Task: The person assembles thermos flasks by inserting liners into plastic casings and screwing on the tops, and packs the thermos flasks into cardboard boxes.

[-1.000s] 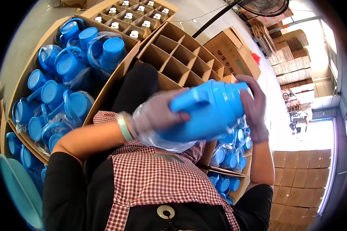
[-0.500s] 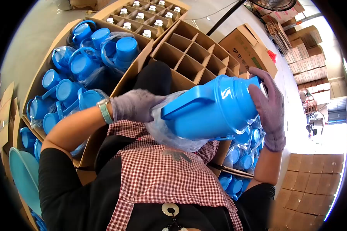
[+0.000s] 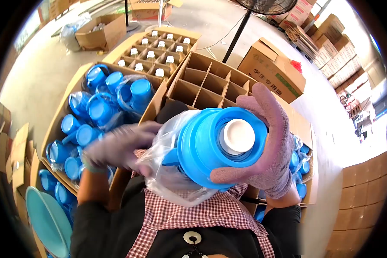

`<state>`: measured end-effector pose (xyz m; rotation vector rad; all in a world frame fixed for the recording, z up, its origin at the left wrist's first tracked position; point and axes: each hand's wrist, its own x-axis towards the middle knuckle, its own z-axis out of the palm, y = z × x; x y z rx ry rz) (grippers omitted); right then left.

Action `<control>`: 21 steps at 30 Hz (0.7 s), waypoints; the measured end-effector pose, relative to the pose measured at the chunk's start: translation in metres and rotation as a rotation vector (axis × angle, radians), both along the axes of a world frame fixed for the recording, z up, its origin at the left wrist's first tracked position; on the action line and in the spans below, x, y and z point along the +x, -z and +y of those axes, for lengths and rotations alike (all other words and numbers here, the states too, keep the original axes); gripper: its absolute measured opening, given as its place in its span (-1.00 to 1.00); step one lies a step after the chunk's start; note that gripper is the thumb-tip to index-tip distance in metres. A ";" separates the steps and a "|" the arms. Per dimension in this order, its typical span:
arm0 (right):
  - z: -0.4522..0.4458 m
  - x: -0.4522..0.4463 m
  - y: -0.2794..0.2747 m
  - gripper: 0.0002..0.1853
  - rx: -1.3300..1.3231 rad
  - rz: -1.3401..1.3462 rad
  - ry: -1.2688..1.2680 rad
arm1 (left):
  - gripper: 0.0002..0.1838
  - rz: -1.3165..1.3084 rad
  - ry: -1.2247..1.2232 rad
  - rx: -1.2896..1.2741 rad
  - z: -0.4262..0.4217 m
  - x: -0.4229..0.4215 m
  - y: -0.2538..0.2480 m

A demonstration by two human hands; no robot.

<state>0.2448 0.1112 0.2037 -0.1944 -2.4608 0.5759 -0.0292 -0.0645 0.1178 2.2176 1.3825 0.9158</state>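
Note:
A big blue jug is held in front of the checked apron, its open top with a white stopper facing up and towards me. My gloved right hand grips the jug's rim, thumb at the near edge and fingers at the far edge. Clear plastic bag hangs around the jug's left side and handle. Beside the bag is my gloved left hand, blurred by motion, its fingertips near the plastic; whether it grips the bag is unclear.
A carton of blue lidded jugs stands at the left. Behind are a carton with white-capped bottles and a divided carton. More blue pieces lie at the right. A teal basin, a fan and a closed box surround these.
The jug has turned from lying sideways to showing its open top and stopper. My left hand has moved left from the bag's base. The view has shifted, showing more floor behind.

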 end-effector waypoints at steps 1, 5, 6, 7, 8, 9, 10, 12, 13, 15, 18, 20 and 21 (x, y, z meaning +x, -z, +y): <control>0.001 0.001 0.003 0.61 -0.005 0.027 0.008 | -0.33 -0.326 -0.055 0.026 0.004 0.028 0.019; 0.000 0.004 0.018 0.47 -0.102 0.261 -0.084 | -0.14 -0.880 -0.196 -0.190 0.003 0.067 0.095; 0.010 0.006 0.030 0.42 -0.102 0.369 -0.143 | -0.19 -0.886 -0.236 -0.148 0.005 0.063 0.093; 0.019 0.008 0.043 0.36 -0.094 0.473 -0.202 | -0.23 -0.893 -0.273 -0.103 0.009 0.061 0.086; 0.026 0.010 0.060 0.29 -0.209 0.595 -0.251 | -0.23 -0.993 -0.291 -0.058 0.011 0.060 0.086; 0.035 0.018 0.083 0.12 -0.142 0.691 -0.146 | -0.24 -1.096 -0.309 -0.011 0.014 0.057 0.092; 0.041 0.030 0.103 -0.12 -0.075 0.697 0.050 | -0.24 -1.202 -0.328 0.036 0.017 0.054 0.092; 0.053 0.060 0.166 -0.45 -0.560 0.624 0.386 | -0.26 -1.351 -0.346 0.106 0.020 0.047 0.085; 0.048 0.071 0.187 -0.49 -0.766 0.592 0.416 | -0.30 -1.327 -0.363 0.177 0.022 0.045 0.083; 0.034 0.087 0.222 -0.54 -0.956 0.570 0.470 | -0.40 -1.678 -0.010 0.089 0.023 0.017 0.122; 0.007 0.080 0.216 -0.48 -0.640 0.777 0.389 | -0.47 -1.805 -0.065 0.098 0.045 0.014 0.112; 0.007 0.084 0.191 -0.47 -0.365 0.771 0.342 | -0.45 -1.861 0.052 0.024 0.052 0.021 0.108; 0.012 0.089 0.182 -0.53 -0.187 0.733 0.305 | -0.43 -1.879 0.178 -0.041 0.057 0.027 0.102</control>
